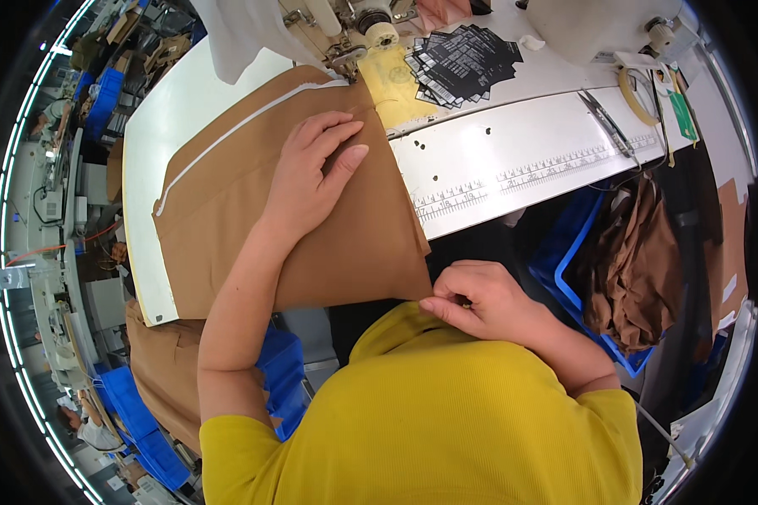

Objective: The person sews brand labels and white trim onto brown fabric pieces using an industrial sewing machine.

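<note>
Brown cloth [345, 261]: I see a broad, smooth panel of brown woven fabric lying on the glossy white worktable [467, 206], its near right corner by the wearer's yellow ribbed shirt [463, 421].
White strip [227, 133]: a narrow white band along the cloth's far left edge, its right end just beside the foot of the pale sewing machine [377, 25] — too small for me to tell whether the needle is in it.
Left hand [316, 181]: resting palm down on the cloth, fingers nearly together, thumb spread apart from them.
Right hand [488, 299]: at the cloth's near right corner, fingers curled, thumb and forefinger close together — I cannot tell whether they pinch the fabric.
Far side: a fanned pile of black printed cards [463, 67] beside a pale yellow pad [392, 88].
Right side: slim pointed metal tweezers [606, 124] on the table; below, a blue plastic bin [568, 290] holding crumpled brown fabric [636, 269].
</note>
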Motion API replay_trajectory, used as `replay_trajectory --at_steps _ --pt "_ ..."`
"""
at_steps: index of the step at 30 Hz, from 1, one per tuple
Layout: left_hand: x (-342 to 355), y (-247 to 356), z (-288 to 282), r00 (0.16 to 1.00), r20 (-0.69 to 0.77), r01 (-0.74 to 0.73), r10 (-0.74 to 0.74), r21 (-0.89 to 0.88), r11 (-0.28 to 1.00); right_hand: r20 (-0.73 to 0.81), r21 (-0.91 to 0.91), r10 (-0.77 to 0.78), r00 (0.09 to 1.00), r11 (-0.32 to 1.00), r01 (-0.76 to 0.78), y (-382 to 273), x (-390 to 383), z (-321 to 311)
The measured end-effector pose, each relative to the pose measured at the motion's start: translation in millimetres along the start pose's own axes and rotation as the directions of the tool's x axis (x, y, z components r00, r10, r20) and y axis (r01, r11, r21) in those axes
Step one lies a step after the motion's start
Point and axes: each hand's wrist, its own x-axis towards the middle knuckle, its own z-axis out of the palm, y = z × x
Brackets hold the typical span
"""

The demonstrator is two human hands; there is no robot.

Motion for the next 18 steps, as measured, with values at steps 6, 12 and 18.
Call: replay_trajectory --at_steps 6,12,18 --pt "22 27 -8 0.994 -0.024 0.107 -0.104 0.204 0.973 0.166 0.352 -0.184 0.969 0.929 0.116 -24 47 -1" --pt "31 39 -2 0.969 0.023 0.219 -0.245 0.369 0.903 0.222 0.359 -0.334 0.916 0.902 0.242 -21 81 18" --pt "36 26 6 0.970 -0.051 0.240 -0.239 0.391 0.889 0.405 -0.246 -0.275 0.872 0.886 0.394 -7 123 -47"
